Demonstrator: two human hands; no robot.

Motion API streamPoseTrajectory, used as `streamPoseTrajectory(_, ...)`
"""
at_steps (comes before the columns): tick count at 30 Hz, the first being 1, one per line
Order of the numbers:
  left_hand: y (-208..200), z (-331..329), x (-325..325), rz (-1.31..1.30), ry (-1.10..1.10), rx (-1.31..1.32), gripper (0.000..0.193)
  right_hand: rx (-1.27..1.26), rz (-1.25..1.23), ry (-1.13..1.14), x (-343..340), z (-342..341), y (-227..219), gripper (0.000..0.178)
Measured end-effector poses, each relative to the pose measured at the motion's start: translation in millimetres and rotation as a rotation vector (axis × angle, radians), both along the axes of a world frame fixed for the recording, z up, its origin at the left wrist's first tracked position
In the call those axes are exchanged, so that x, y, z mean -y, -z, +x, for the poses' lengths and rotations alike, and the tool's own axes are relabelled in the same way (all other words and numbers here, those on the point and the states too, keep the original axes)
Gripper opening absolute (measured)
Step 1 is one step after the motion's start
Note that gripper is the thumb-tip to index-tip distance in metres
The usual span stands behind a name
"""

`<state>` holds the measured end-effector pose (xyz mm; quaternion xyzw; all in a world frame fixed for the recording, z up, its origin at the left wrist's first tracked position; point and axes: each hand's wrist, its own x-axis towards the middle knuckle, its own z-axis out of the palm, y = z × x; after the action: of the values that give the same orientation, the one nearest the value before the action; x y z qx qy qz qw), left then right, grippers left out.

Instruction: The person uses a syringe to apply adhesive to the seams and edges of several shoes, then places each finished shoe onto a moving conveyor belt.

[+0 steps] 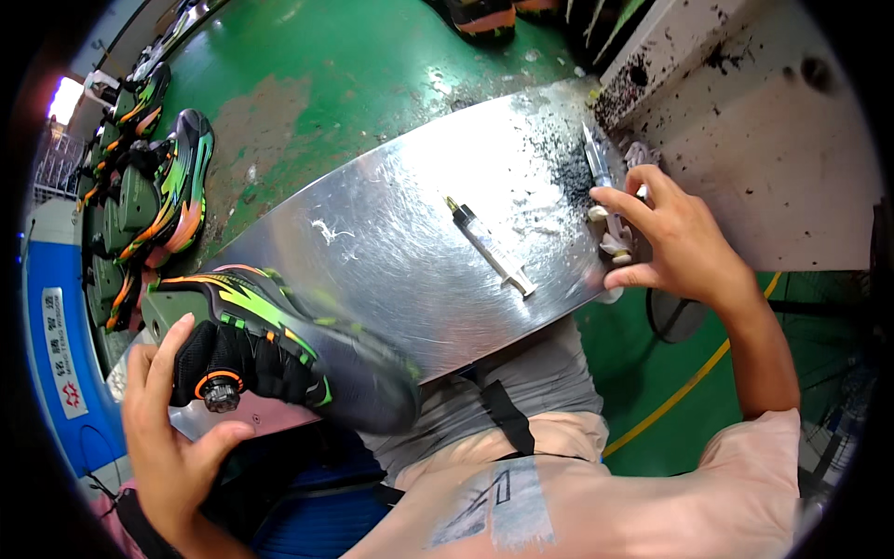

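Note:
My left hand point(163, 410) is curled round the black padded side of a dark sneaker point(270, 335) with neon green and orange streaks. This shoe sits on a green last point(177, 306), and a round black lacing dial point(222, 391) shows beside my thumb. Its toe is blurred over the near table edge. At the table's right end, my right hand point(670, 233) has thumb and index finger spread beside a clear syringe point(598, 160) with a pointed tip. Whether a fingertip touches it is hard to tell. Another syringe point(494, 252), with a dark tip end, lies mid-table.
The shiny metal table point(400, 224) carries black crumbs point(568, 163) near a stained pale machine panel point(754, 121). Crumpled white scraps point(641, 155) lie by my right hand. Several similar shoes on lasts point(168, 191) stand at the left, above a blue machine point(60, 326).

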<state>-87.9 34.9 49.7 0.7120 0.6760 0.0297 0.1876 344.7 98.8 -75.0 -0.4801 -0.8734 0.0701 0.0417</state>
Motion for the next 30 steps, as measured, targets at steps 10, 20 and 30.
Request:
streamPoseTrajectory(10,45.3,-35.1,-47.2,0.36,0.557,0.025,0.054,-0.126,-0.288,-0.351,-7.6,-81.1,3.4,0.038)
streamPoseTrajectory(20,86.8,-21.2,85.0,0.708,0.223,-0.023,0.012,-0.794,-0.596,0.353,53.7,-80.4,-3.4,0.034)
streamPoseTrajectory(30,107.0,-32.0,109.3,0.715,0.177,0.052,0.016,-1.321,-1.225,-0.2,12.0,-232.1,-83.9,0.059)
